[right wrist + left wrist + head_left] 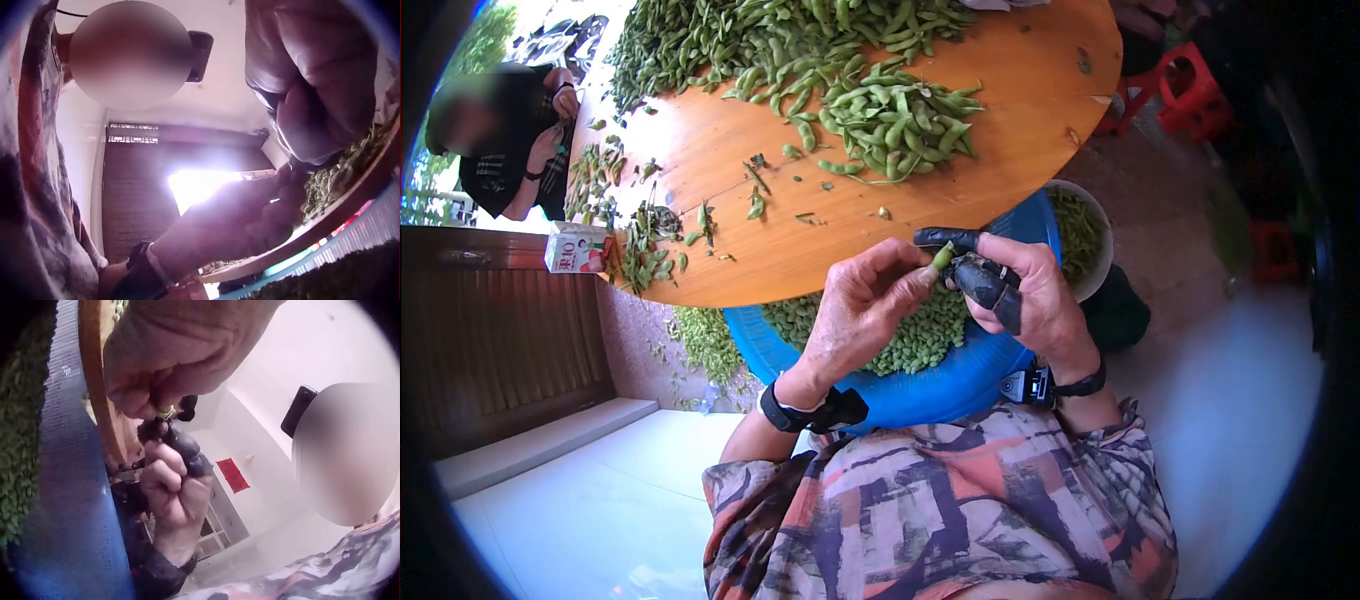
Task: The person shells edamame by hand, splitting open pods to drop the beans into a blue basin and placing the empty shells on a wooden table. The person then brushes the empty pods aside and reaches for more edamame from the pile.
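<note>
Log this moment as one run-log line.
left hand: pinches green pod | right hand: black-covered fingers at pod's tip | blue basin: below hands, holds shelled beans | wooden table: piled pods

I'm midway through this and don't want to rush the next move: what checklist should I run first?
1. Left grip secure on the green pod: ok, pinched between thumb and finger.
2. Right grip at the pod's other end: ok, fingertips meet it there.
3. Black finger covers on the right grip: ok, in place, though their fit can't be judged.
4. Blue basin below the hands: ok, with green beans in it.
5. Pod split open: cannot tell, the fingers hide too much.
6. Table free of scraps: not ok, loose stems and pods lie scattered on it.
</note>
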{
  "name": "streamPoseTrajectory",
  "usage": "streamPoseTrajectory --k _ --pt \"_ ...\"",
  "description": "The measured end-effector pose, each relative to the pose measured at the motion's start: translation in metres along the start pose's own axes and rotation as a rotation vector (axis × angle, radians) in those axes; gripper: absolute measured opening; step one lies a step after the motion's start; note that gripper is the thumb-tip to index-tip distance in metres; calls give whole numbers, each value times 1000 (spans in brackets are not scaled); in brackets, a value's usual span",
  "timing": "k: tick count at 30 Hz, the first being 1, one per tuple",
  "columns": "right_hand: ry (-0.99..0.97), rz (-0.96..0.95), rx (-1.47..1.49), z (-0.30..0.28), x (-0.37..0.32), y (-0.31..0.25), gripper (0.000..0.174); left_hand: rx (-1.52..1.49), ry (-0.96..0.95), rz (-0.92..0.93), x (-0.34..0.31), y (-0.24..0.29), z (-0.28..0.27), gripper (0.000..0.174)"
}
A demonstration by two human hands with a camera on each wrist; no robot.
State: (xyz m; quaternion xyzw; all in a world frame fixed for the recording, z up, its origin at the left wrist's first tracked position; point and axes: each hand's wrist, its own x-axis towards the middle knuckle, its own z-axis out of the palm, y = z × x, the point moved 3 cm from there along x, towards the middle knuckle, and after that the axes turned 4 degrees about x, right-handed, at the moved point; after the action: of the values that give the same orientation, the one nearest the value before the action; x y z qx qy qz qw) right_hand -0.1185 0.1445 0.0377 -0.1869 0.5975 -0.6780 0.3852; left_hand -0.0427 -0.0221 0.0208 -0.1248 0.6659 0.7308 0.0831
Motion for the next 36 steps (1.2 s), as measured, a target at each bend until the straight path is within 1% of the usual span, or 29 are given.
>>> streamPoseTrajectory --k 1,3,4,6,7,9,10,12,13,14,16,17,18,19,21,22,24,25,26,27,28,30,31,32,33,34,36 --pt "4 3 1 0 -1 0 27 -2 -4 -3 -1 0 2 15" --pt "29 -23 -5 0 -3 -1 26 135 23 75 -2 4 4 13" --pt "32 -22 -3 1 -3 0 26 136 20 73 -2 3 5 13" --pt "77 -154 -136 1 -3 -2 26 51 9 40 -2 1 5 13" --pt "81 -151 -133 0 -4 -3 26 51 6 36 -1 -2 3 13" --pt "13 -113 -66 -1 -6 -8 23 -450 -223 -100 3 -13 2 14" --pt "17 -110 -64 -5 -7 -3 23 -451 -226 -104 3 -19 4 14" --pt "-96 50 220 -12 -10 15 24 -721 -306 -100 1 -30 13 17" --pt "-92 53 222 -13 -9 15 24 -854 -415 -65 2 -36 17 20" --pt "-118 62 264 -11 -8 16 26 -856 -416 -69 2 -40 19 20" --pt "-144 75 307 -9 -7 18 29 -892 -325 -70 1 -45 20 23" --pt "-103 57 268 -9 -7 18 25 -878 -277 -107 0 -44 20 20" --pt "-62 39 229 -8 -7 19 22 -879 -274 -110 0 -43 20 20" --pt "-62 42 231 -7 -7 20 22 -728 -221 -63 0 -43 17 17" --pt "52 -5 19 -8 -7 20 17 -461 -125 11 -1 -38 16 11" --pt "50 1 19 -6 -7 20 17 -465 -122 8 -1 -37 22 11" --pt "86 -39 -127 -3 -9 18 11 -110 105 210 -3 -30 27 13" --pt "80 -30 -125 0 -9 20 11 126 142 209 -5 -27 22 14" --pt "114 -101 -178 2 -9 21 10 121 147 200 -5 -27 18 14" --pt "148 -174 -230 3 -10 21 9 336 173 275 -5 -25 17 14" --pt "144 -168 -229 4 -11 23 9 552 196 350 -6 -23 16 15" --pt "186 -204 -246 5 -11 23 9 548 182 338 -7 -22 14 16" --pt "185 -204 -246 6 -11 24 9 326 108 203 -5 -27 12 18" --pt "187 -147 -206 5 -12 26 9 103 33 68 -3 -34 12 20" --pt "189 -91 -167 5 -12 28 9 -50 -30 65 1 -36 12 27" --pt "189 -90 -168 2 -13 28 9 -51 -30 65 1 -33 10 27" --pt "83 81 59 1 -16 33 7 -227 -111 -154 -1 -29 9 34"
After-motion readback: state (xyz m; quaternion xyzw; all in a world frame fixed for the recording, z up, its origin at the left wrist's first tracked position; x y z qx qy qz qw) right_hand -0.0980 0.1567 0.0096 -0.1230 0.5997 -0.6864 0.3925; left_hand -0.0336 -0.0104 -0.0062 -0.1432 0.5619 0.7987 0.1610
